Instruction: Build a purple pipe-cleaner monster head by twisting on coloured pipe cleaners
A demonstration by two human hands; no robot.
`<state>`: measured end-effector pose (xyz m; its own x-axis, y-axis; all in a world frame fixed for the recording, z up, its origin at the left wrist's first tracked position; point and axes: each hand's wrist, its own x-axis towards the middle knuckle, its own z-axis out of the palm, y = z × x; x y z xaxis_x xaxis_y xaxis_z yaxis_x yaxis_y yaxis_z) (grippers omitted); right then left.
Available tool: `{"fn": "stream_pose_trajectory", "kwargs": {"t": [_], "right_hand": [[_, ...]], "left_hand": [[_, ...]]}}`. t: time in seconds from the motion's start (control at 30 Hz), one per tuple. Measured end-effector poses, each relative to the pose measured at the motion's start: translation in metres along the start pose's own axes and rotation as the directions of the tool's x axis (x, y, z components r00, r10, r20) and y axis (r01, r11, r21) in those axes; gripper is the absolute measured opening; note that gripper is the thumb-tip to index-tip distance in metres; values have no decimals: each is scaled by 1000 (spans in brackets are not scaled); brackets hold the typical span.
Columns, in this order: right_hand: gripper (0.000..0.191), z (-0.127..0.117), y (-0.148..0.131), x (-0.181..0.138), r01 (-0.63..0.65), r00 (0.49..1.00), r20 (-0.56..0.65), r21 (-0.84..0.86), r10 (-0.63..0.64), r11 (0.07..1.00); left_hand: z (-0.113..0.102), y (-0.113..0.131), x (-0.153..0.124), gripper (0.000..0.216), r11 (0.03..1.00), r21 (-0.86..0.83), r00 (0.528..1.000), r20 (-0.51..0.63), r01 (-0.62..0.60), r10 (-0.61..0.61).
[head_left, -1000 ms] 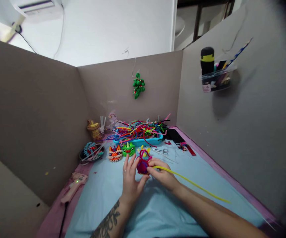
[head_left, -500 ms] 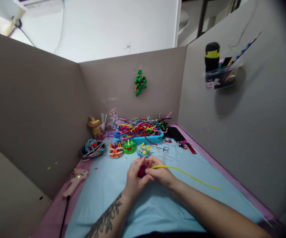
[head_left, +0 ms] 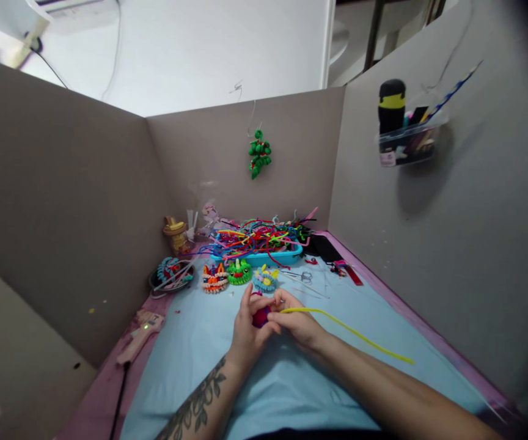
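A small, rounded magenta-red fuzzy piece with purple at its edge (head_left: 261, 317) sits between the person's two hands, above a light-blue cloth (head_left: 190, 354), partly hidden by the fingers. The left hand (head_left: 251, 327) curls loosely around its left side, the fingers arched over the far side and the thumb bent in at the near side, so the hand is part closed and grasping the piece. The right hand (head_left: 298, 319) is closed more tightly: thumb and bent fingers pinch at the piece's right edge, with a long, bright-yellow fuzzy stem (head_left: 360, 336) caught in the same grip. The stem's free length runs out over the right wrist and ends to the right of the forearm. Whether its hidden end is joined to the piece cannot be told.

Just beyond the hands stand a light-blue fuzzy figure with yellow parts (head_left: 264, 280), a bright-green fuzzy figure (head_left: 239, 273) and an orange-and-cream fuzzy figure (head_left: 213, 280), in a row. Metal scissors (head_left: 305, 277) lie near the light-blue figure. Behind the row, a blue plastic tray (head_left: 250, 261) holds a heap of many-coloured fuzzy stems (head_left: 259, 237). To the left are a dark round bowl (head_left: 153, 283) and a pale-pink glue gun (head_left: 136, 343) with a lit green light.
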<state>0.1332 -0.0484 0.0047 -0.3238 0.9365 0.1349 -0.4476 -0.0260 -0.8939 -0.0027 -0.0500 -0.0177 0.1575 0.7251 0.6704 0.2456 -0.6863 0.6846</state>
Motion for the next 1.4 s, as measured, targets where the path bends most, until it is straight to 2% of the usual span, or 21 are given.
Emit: {"fn": "stream_pose_trajectory", "kwargs": {"t": [0.17,0.27,0.33,0.4,0.47,0.53,0.6,0.67,0.77,0.83,1.0,1.13,1.23,1.4], "right_hand": [[36,-3,1,0,-1,998,58,0,1,1000],[36,-6,-4,2,-2,1000,23,-16,2,1000],[35,-8,-9,5,15,1000,-22,67,-13,998],[34,-12,-17,9,16,998,-67,194,-3,981],[32,-18,-23,12,4,994,-103,304,29,953],[29,-24,-27,15,3,992,-117,385,46,923],[26,-28,-28,16,3,994,-100,441,46,898],[26,-31,-26,17,-1,996,-75,476,42,880],[26,-34,-23,16,-18,999,-35,498,41,867],[27,-35,-21,16,-20,999,-15,514,33,858],[24,-34,-24,15,-1,1000,6,524,-3,852],[23,-31,-26,14,18,999,25,506,-36,862],[23,-30,-25,14,36,997,38,496,-63,867],[25,-34,-24,14,20,997,51,510,-54,860]], "left_hand": [[2,3,-1,90,1000,2,1000,-15,-12,12],[-1,2,-1,95,998,-2,997,-46,-70,70],[-4,-1,1,103,996,-20,990,-113,-83,80],[-7,-5,3,102,995,-96,980,-199,-28,8],[-9,-8,7,91,963,-243,960,-222,113,-169],[-10,-8,13,74,839,-442,909,-112,317,-402],[-10,-6,17,55,636,-624,836,50,454,-547],[-11,-1,20,42,467,-752,802,136,466,-582],[-14,5,22,40,337,-838,803,183,429,-567],[-16,7,22,43,307,-842,799,218,444,-560],[-16,11,22,43,356,-795,806,260,491,-531],[-17,11,20,44,263,-802,794,373,536,-481],[-18,9,17,47,193,-822,792,410,536,-453],[-22,5,15,49,198,-796,778,449,572,-440]]}}
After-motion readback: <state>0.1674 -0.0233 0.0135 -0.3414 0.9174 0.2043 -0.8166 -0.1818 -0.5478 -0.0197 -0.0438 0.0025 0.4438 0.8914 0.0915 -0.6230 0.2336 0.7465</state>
